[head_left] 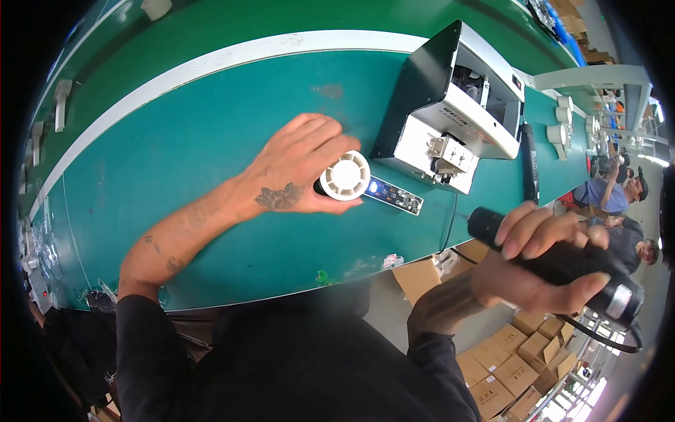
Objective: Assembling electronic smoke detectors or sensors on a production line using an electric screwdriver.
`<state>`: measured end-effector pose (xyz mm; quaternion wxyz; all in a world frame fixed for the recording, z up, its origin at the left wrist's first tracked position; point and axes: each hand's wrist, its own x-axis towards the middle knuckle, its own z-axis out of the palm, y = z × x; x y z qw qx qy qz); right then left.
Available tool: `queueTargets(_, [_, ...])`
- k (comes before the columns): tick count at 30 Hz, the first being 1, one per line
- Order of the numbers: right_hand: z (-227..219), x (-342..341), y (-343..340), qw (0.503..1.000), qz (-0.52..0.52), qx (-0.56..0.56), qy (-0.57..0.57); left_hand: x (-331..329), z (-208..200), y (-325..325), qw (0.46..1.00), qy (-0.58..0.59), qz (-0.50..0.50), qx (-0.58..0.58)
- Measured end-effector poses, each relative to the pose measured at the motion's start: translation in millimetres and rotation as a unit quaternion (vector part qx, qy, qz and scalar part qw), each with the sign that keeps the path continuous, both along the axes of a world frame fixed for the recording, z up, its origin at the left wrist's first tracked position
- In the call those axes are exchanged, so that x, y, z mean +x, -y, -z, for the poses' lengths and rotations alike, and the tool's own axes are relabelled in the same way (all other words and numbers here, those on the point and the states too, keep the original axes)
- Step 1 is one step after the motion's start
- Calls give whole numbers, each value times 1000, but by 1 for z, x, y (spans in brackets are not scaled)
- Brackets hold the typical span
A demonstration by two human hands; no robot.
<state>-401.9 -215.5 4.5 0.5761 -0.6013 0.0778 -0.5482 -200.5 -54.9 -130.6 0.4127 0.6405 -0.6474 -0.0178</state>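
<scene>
My left hand [306, 158] is closed around a round white part with a spoked, vented end [346, 176], held low over the green bench. From beside it a narrow circuit board [397, 196] with a small lit light sticks out to the right; whether the two are joined is hidden. In my right hand [541, 260], raised off the bench's front edge, is a black electric screwdriver [485, 226], its tip pointing left toward the board but apart from it. A dark cord loops from the screwdriver's rear end.
A black-and-white screw feeder [450, 105] stands behind the board. To its right lies a black stick-shaped tool [529, 165], with several white round parts [557, 133] farther along. Cardboard boxes [510, 366] are stacked at lower right. Other people [606, 193] sit at the far right.
</scene>
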Motion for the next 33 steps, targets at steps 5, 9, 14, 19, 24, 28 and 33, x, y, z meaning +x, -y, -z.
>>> queueTargets(5, [-16,39,12,997,51,32,-51,2,0,-4,999,22,-12,19])
queueTargets(9, [-17,65,8,988,117,14,-96,3,-1,-2,1000,20,-4,12])
queueTargets(14, [-12,50,5,988,83,58,-119,3,-1,-4,1000,-3,-3,9])
queueTargets(19, [3,28,-1,995,39,75,-58,2,0,-2,1000,-1,-4,-1])
queueTargets(24, [13,28,8,991,74,72,-87,4,2,-3,1000,16,-4,21])
queueTargets(28, [22,28,13,990,80,67,-95,3,1,-2,1000,18,-4,25])
queueTargets(33, [23,26,12,992,70,71,-80,2,0,-3,999,24,-7,21])
